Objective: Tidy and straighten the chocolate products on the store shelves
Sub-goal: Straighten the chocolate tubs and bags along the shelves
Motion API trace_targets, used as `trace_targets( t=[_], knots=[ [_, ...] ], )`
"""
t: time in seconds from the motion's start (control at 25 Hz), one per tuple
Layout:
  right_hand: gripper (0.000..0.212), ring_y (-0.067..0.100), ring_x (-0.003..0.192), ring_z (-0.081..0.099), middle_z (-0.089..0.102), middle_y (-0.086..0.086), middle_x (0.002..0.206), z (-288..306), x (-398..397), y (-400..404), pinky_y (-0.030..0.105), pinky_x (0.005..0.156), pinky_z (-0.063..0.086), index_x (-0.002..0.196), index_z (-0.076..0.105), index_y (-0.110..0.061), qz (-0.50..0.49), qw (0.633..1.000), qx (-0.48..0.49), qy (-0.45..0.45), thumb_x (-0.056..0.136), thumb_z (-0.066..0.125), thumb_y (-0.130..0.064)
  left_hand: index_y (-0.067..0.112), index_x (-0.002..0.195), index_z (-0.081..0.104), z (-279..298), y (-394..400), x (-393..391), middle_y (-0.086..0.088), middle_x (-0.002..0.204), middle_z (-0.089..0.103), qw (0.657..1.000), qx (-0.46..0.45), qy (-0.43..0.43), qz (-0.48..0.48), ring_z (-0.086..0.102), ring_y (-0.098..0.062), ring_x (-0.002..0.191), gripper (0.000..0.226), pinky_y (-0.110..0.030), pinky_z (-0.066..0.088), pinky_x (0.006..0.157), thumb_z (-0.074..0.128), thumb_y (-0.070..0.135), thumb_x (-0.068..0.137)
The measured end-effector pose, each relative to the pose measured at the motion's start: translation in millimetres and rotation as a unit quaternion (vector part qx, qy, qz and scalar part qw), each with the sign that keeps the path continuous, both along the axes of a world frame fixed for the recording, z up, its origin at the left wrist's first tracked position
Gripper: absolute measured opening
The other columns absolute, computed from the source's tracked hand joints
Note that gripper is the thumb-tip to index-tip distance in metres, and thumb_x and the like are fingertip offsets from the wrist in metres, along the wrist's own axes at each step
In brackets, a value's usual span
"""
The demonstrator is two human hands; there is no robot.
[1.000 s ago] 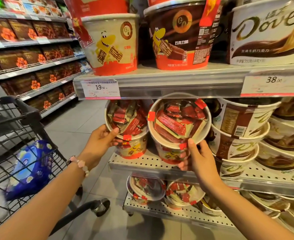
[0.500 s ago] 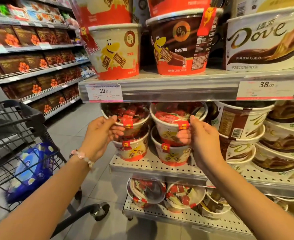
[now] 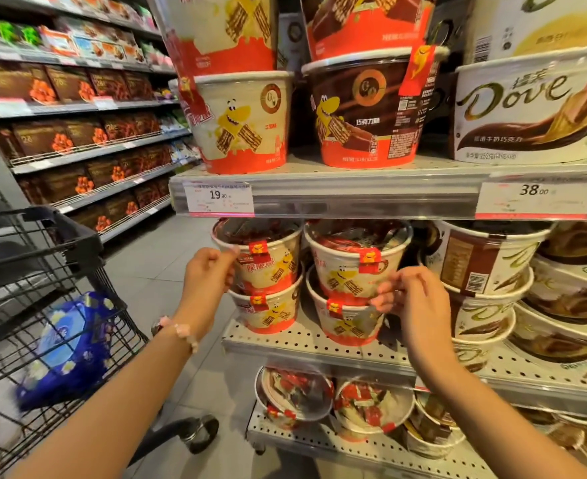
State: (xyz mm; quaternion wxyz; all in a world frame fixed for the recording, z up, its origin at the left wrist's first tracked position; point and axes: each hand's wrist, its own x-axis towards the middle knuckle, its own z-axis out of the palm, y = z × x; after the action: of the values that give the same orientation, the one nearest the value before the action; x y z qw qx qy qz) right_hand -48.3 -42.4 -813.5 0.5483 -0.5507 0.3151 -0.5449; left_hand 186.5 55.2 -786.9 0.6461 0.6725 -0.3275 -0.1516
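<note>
Top shelf (image 3: 371, 188): price tag (image 3: 218, 199) reads "19.90", second price tag (image 3: 533, 198) reads "38.00". Above them stand a cream wafer tub (image 3: 247, 122) with a yellow cartoon figure, a brown wafer tub (image 3: 366, 112) with the same figure, and a white tub (image 3: 530, 108) lettered "Dove".

Middle shelf (image 3: 305, 342): two stacks of two cream wafer tubs, upright, clear lids, red seal stickers. Dove tubs (image 3: 482, 267) stacked just to the right, tilted.

Left hand (image 3: 206, 276): fingers curled, thumb and fingertips at the rim of the upper left tub (image 3: 267, 262); grip looks like a pinch on that rim.

Right hand (image 3: 411, 299): fingers half bent, fingertips touching the side of the upper right tub (image 3: 354, 267) near its base; grip loose, not clamped round it.

Beaded bracelet (image 3: 178, 331) on left wrist. Shopping cart (image 3: 43, 305) at left holds a blue bag (image 3: 67, 347). Lower shelf: more lidded tubs (image 3: 295, 395), tipped forward
</note>
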Motion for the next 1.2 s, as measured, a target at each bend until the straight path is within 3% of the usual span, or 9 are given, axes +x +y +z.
trace_targets(
  t=[0.08, 0.16, 0.32, 0.44, 0.6, 0.84, 0.96, 1.08, 1.2],
  knots=[
    [0.018, -0.002, 0.079, 0.054, 0.053, -0.005, 0.093, -20.5, -0.8, 9.0, 0.02, 0.073, 0.045, 0.097, 0.048, -0.017, -0.075, 0.989, -0.099, 0.082, 0.088, 0.05, -0.001, 0.013, 0.11, 0.04, -13.9, -0.3, -3.8, -0.005, 0.106, 0.046, 0.988, 0.08, -0.12, 0.061, 0.046, -0.017, 0.097, 0.046, -0.026, 0.045, 0.077, 0.071, 0.014, 0.077],
    [0.043, -0.001, 0.099, 0.043, 0.042, -0.007, 0.11, -36.4, 3.3, 13.8, 0.012, 0.087, 0.037, 0.115, 0.04, -0.02, -0.118, 0.967, -0.169, 0.148, 0.08, 0.064, -0.009, 0.02, 0.129, 0.023, -26.6, -6.0, -2.7, -0.003, 0.13, 0.033, 0.982, 0.125, -0.141, 0.026, 0.038, -0.016, 0.12, 0.087, -0.036, 0.042, 0.098, 0.081, 0.018, 0.065],
    [0.105, 0.018, 0.135, 0.026, 0.028, 0.008, 0.145, -41.9, 22.2, -2.9, 0.026, 0.11, 0.023, 0.144, 0.017, -0.008, -0.099, 0.961, -0.132, 0.221, 0.065, 0.081, -0.034, 0.031, 0.13, 0.014, -35.3, -22.2, 0.0, 0.0, 0.13, 0.045, 0.994, 0.081, -0.072, -0.031, 0.05, -0.017, 0.117, 0.109, -0.041, 0.046, 0.097, 0.089, 0.03, 0.051],
    [0.121, 0.022, 0.132, 0.038, 0.038, 0.007, 0.142, -36.2, 34.5, -25.1, 0.04, 0.108, 0.036, 0.142, 0.018, -0.015, -0.083, 0.966, -0.106, 0.223, 0.048, 0.083, -0.052, 0.023, 0.13, 0.016, -34.9, -32.5, -1.2, 0.004, 0.116, 0.049, 0.996, 0.052, -0.067, -0.002, 0.053, -0.015, 0.108, 0.107, -0.034, 0.047, 0.092, 0.089, 0.025, 0.052],
    [0.101, 0.025, 0.113, 0.056, 0.055, 0.008, 0.122, -34.4, 38.3, -39.6, 0.044, 0.091, 0.051, 0.124, 0.035, -0.012, -0.09, 0.958, -0.078, 0.26, 0.044, 0.087, -0.047, 0.021, 0.131, 0.02, -41.1, -33.5, 1.8, 0.008, 0.112, 0.05, 0.995, 0.047, -0.082, 0.017, 0.054, -0.013, 0.103, 0.101, -0.027, 0.047, 0.082, 0.087, 0.03, 0.055],
    [0.118, 0.029, 0.119, 0.051, 0.049, 0.012, 0.128, -36.0, 50.9, -37.8, 0.047, 0.093, 0.049, 0.131, 0.03, -0.009, -0.167, 0.939, -0.093, 0.287, 0.038, 0.082, -0.061, 0.022, 0.13, 0.024, -47.2, -29.2, 8.4, 0.003, 0.12, 0.054, 0.994, 0.036, -0.086, 0.05, 0.056, -0.013, 0.105, 0.103, -0.028, 0.049, 0.084, 0.088, 0.038, 0.051],
    [0.127, 0.029, 0.127, 0.044, 0.043, 0.013, 0.136, -38.2, 48.2, -39.5, 0.046, 0.099, 0.045, 0.139, 0.023, -0.009, -0.144, 0.942, -0.102, 0.284, 0.039, 0.086, -0.055, 0.027, 0.133, 0.018, -55.4, -33.6, 11.3, -0.001, 0.128, 0.049, 0.997, 0.018, -0.07, 0.041, 0.053, -0.016, 0.114, 0.11, -0.031, 0.048, 0.089, 0.089, 0.038, 0.049],
    [0.14, 0.028, 0.131, 0.041, 0.042, 0.011, 0.141, -39.8, 47.3, -42.0, 0.048, 0.102, 0.042, 0.144, 0.013, -0.016, -0.115, 0.955, -0.073, 0.263, 0.032, 0.079, -0.065, 0.031, 0.136, 0.009, -63.1, -35.9, 12.3, -0.003, 0.136, 0.036, 0.995, 0.031, -0.09, 0.035, 0.044, -0.017, 0.122, 0.12, -0.036, 0.044, 0.097, 0.089, 0.038, 0.048],
    [0.138, 0.027, 0.13, 0.043, 0.044, 0.01, 0.14, -38.9, 49.1, -39.7, 0.048, 0.102, 0.043, 0.144, 0.014, -0.016, -0.117, 0.961, -0.061, 0.242, 0.033, 0.077, -0.067, 0.031, 0.137, 0.006, -68.6, -38.2, 12.2, -0.003, 0.138, 0.036, 0.994, 0.031, -0.099, 0.03, 0.043, -0.018, 0.124, 0.125, -0.041, 0.043, 0.1, 0.089, 0.041, 0.045]
  ],
)
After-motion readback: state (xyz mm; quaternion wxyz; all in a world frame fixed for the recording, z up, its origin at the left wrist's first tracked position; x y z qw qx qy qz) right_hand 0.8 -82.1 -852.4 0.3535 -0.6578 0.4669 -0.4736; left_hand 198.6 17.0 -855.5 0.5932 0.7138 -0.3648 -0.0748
